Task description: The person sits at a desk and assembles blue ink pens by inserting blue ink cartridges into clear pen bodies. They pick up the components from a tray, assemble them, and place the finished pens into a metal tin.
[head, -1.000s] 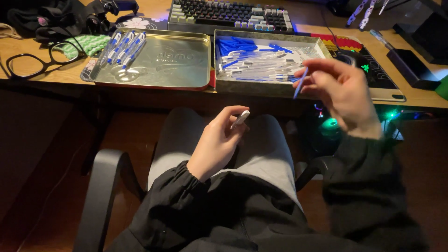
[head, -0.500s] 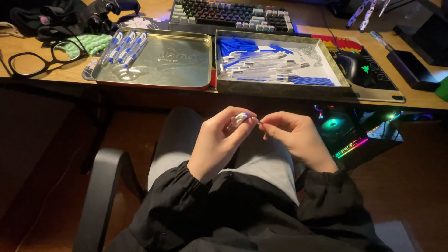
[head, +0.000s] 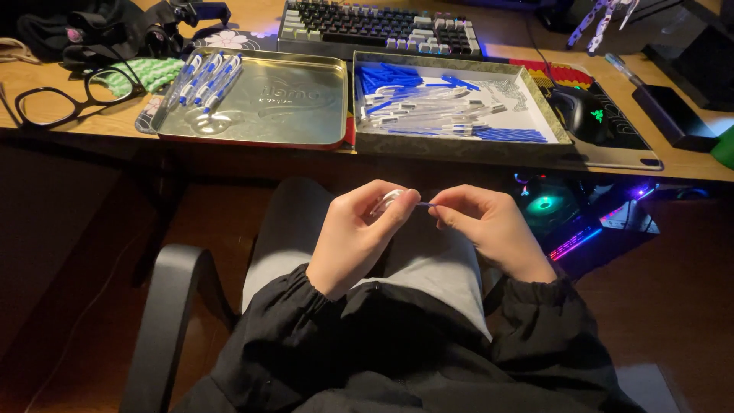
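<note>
Over my lap, my left hand (head: 359, 233) grips a clear pen barrel (head: 388, 202) between thumb and fingers. My right hand (head: 489, 226) pinches a thin blue refill (head: 425, 204) whose tip meets the barrel's open end. The two hands nearly touch. On the desk above, a grey box tray (head: 552, 122) holds several loose blue and clear pen parts (head: 428, 107). A shallow metal tray (head: 306, 115) to its left carries several assembled pens (head: 205, 78) in its far left corner.
A keyboard (head: 375, 27) lies behind the trays. Black glasses (head: 73, 95) and a green cloth (head: 153, 73) sit at the desk's left. A mouse (head: 582, 113) rests on a pad at the right. A chair armrest (head: 164, 321) stands at my left; a lit computer case (head: 547, 206) glows under the desk.
My right hand came down from the box tray with the blue refill and met the left hand over my lap, bringing the refill to the barrel.
</note>
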